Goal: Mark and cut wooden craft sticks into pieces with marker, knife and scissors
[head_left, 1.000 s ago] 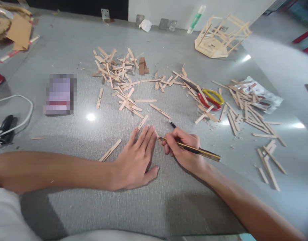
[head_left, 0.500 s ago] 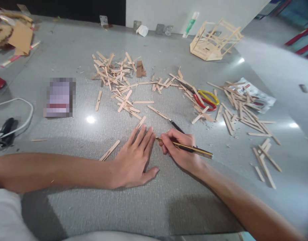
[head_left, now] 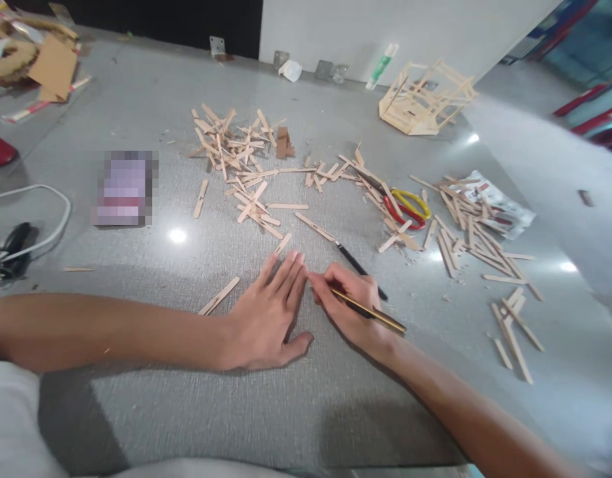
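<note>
My left hand (head_left: 269, 315) lies flat on the grey table with its fingers stretched out, pressing over a wooden craft stick (head_left: 285, 242) whose far end sticks out past the fingertips. Pinched in my right hand (head_left: 353, 302) is a slim gold-and-black craft knife (head_left: 388, 322). Its tip is hidden by my fingers, right beside my left fingertips. Just beyond my right hand a black pen-like tool (head_left: 360, 269) rests on the table, touching or nearly touching another stick (head_left: 313, 226). Near my left wrist lies a further stick (head_left: 219, 296) with a slit-like mark.
Piles of craft sticks (head_left: 226, 146) spread across the middle and right. Scissors (head_left: 410, 207) with red and yellow handles lie among them. An open stick frame (head_left: 410, 123) stands at the back right. A cable (head_left: 62, 226) and a pixelated packet (head_left: 124, 189) are on the left.
The view has shifted slightly. My right hand has moved a little left, the knife's rear end dropping lower, and more of the black tool shows. My left hand stays pressed flat.
</note>
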Motion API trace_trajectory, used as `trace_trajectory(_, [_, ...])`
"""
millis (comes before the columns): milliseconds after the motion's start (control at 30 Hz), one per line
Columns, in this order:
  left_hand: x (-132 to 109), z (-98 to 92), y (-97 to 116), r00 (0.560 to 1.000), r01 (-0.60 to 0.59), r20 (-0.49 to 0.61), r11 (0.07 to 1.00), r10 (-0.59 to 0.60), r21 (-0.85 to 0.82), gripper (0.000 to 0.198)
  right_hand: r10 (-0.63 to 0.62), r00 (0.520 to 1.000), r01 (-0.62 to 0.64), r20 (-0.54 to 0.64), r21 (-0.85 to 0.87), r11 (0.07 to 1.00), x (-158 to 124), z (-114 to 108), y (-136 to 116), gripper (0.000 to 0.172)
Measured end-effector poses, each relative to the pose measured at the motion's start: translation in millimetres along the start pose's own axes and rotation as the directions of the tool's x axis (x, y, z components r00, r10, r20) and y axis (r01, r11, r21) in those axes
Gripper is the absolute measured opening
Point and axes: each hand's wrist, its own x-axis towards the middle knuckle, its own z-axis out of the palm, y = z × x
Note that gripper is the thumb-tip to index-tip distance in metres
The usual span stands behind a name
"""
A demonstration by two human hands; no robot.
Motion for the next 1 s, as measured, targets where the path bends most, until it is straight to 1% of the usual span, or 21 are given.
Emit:
trace_trajectory(100, [-0.4,-1.9,0.5,1.000,0.008,-0.003,0.999,-0.008,0.035,0.093,0.019,1.000,-0.019,0.008,0.023,1.000,1.3,1.5,0.2,0.047])
trace_trajectory(167, [0.3,-5.1,0.1,1.000,0.008,0.014,0.997,-0.009,0.078,0.093,-0.006,1.000,0.006,0.012,0.022,1.000,1.7,1.7,1.9,0.049])
trace_trajectory(300, [4.3,-12.1,-1.2,0.996,-0.056,0.076,0.975,0.041,0.215,0.094,-0.072,0.997,0.072,0.001,-0.033,0.997,1.0,2.1,6.0,0.050])
trace_trajectory(433, [7.8,-14.9,-1.5,0.992,-0.102,0.098,0.947,0.075,0.305,0.100,-0.086,0.996,0.086,0.003,-0.041,0.995,0.2,2.4,7.1,0.049])
trace_trajectory(800, [11.2,-19.5,0.3,0.984,-0.128,0.161,0.915,0.071,0.383,0.098,-0.113,0.993,0.115,0.042,-0.056,0.992,-1.3,1.7,17.1,0.044])
trace_trajectory(1000, [10.4,-16.8,-0.1,0.988,-0.116,0.142,0.919,0.066,0.378,0.100,-0.153,0.987,0.157,0.052,-0.089,0.984,-2.0,-0.7,15.7,0.042])
